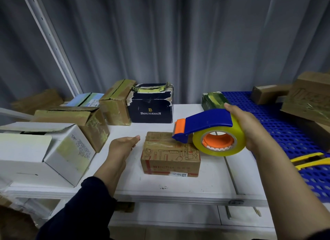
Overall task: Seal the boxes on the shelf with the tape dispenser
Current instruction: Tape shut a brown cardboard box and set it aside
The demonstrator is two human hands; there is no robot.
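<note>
Boxes are seen spread over a white shelf (205,182), which is met at 3 o'clock by a blue perforated panel (278,125). At 9 o'clock a large white box (53,155) is set with its flaps open, and behind it, toward 10 o'clock, an open brown box (92,125) is placed. At 12 o'clock a dark box (150,107) printed BENLYDESIGN is stood, with torn tape on its top. At the centre a small printed carton (169,159) is laid closed, with clear tape seen across its top. The tape dispenser (209,127), blue with an orange cutter end and a yellowish roll, is held at the carton's 2 o'clock corner, its cutter end over the far edge; contact cannot be told. It is grasped by the right hand (250,125), whose grip is wrapped around roll and handle. The left hand (123,145) is held just beside the carton's 9 o'clock side, its grip spread, fingers straight. At 4 o'clock a yellow knife (310,161) is laid on the panel.
</note>
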